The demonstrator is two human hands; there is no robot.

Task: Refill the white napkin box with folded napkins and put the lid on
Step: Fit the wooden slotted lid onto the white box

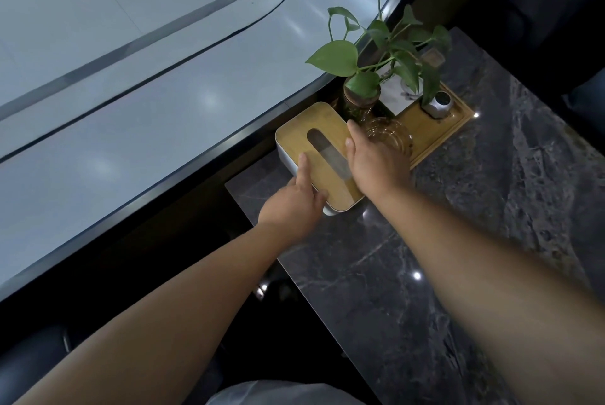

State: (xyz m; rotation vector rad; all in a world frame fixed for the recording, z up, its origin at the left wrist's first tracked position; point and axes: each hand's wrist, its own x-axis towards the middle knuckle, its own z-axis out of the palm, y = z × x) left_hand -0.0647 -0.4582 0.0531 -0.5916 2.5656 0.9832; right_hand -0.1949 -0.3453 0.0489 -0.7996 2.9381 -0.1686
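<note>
My left hand (296,200) & right hand (373,164) flank the napkin box (288,159), fingers spread flat on its wooden lid (327,155), prob to lift it; grip unclear

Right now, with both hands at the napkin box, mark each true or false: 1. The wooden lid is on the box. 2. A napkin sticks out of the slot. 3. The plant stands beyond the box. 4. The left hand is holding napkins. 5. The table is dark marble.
1. True: the wooden lid sits on the white napkin box.
2. False: the slot shows no napkin.
3. True: the plant stands beyond it.
4. False: the left hand touches the lid's edge, empty; the right hand rests on the other side.
5. True: table.
</note>
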